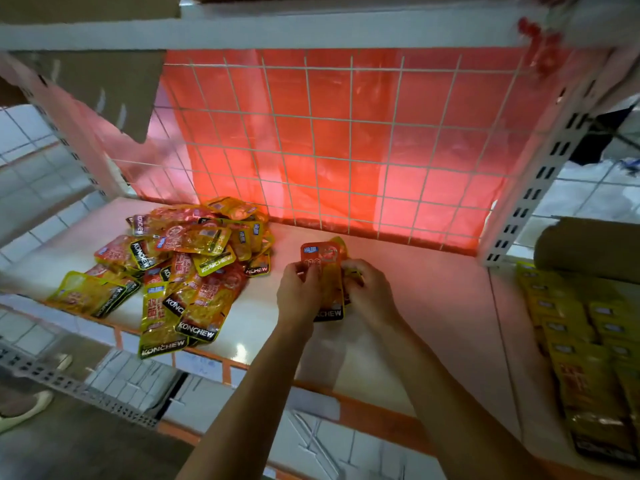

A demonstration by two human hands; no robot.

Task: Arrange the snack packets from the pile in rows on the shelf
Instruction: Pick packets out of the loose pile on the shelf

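A pile of yellow and red snack packets [180, 268] marked KONCHEW lies on the left of the white shelf [433, 306]. Near the shelf's middle I hold a small stack of the same packets [327, 268] upright between both hands. My left hand [299, 292] grips the stack's left edge, and my right hand [369, 289] grips its right edge. The lower part of the stack is partly hidden by my fingers.
A white wire grid [346, 140] with red plastic behind it closes the back of the shelf. To the right, past a perforated upright [540, 174], rows of yellow packets [588, 358] lie on the neighbouring shelf. Cardboard [104, 84] hangs at upper left.
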